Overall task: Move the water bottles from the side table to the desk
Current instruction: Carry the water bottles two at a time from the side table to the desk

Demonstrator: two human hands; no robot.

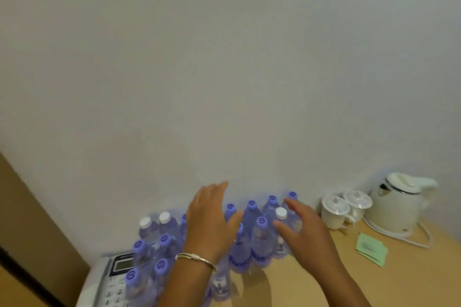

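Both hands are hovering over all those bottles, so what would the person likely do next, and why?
Probably close the right hand round the white-capped bottle just beside its fingers. Both hands are open and hold nothing; the left hand hovers over the purple-capped bottles.

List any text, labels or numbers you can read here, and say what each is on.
Nothing reads clearly.
Purple bottle caps: a round mark like "6" or "9"; cannot tell which.
Bottle labels: lettering, blurred.
Telephone: keypad digits and a line above the screen, too blurred.
Green packets: print too small.
Kettle, lidded cups: no text visible.
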